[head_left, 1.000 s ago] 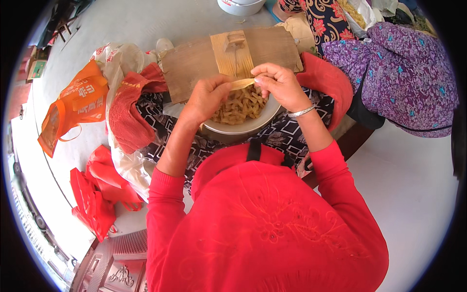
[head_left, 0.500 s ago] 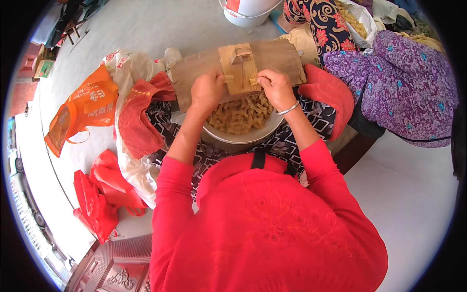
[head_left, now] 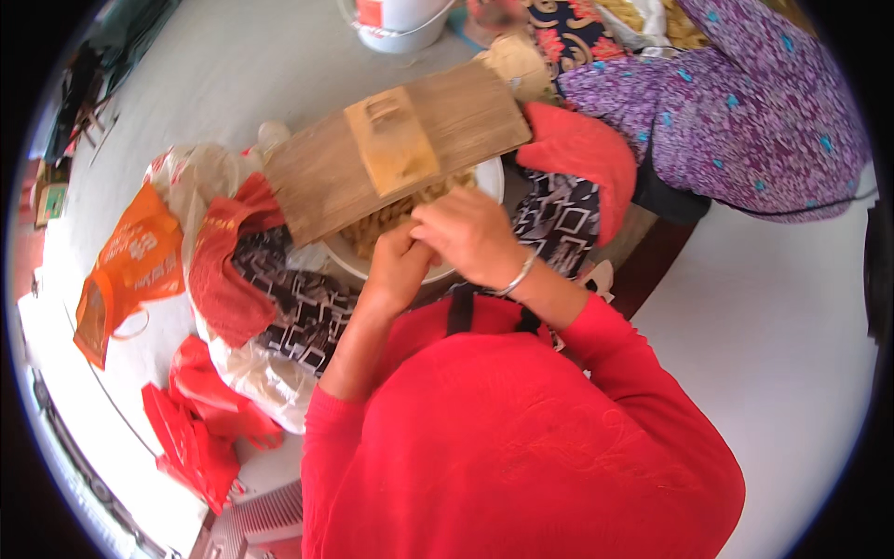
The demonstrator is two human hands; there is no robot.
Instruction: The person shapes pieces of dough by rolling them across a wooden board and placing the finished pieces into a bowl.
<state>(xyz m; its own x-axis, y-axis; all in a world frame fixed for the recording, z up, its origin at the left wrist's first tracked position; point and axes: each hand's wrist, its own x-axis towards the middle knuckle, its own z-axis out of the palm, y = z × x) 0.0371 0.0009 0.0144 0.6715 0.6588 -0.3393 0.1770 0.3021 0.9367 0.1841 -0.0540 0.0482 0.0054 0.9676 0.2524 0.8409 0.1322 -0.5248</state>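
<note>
My left hand [head_left: 397,264] and right hand [head_left: 475,240] are closed and meet over the near side of a white bowl [head_left: 493,183] of yellow-brown pieces [head_left: 366,240] between my knees. My right fingers lie across the left ones; whatever they grip is hidden and blurred. Just beyond them a slanting wooden board [head_left: 307,182] rests across the bowl's far part, carrying a paler wooden plate [head_left: 391,154] with a small raised block [head_left: 382,110], both blurred. Red cloths [head_left: 228,284] cover part of my patterned trousers.
An orange bag [head_left: 135,256], red bags [head_left: 196,433] and pale plastic [head_left: 265,382] lie left. A white bucket [head_left: 396,20] stands at the back, near another person's floral trouser leg [head_left: 568,33]. Purple floral clothing [head_left: 764,140] is at right, beside a pale surface [head_left: 773,373].
Both hands were apart at the board's blade with yellow strip pieces; they have come together lower, closer to me. The view has turned, so the board looks more slanted.
</note>
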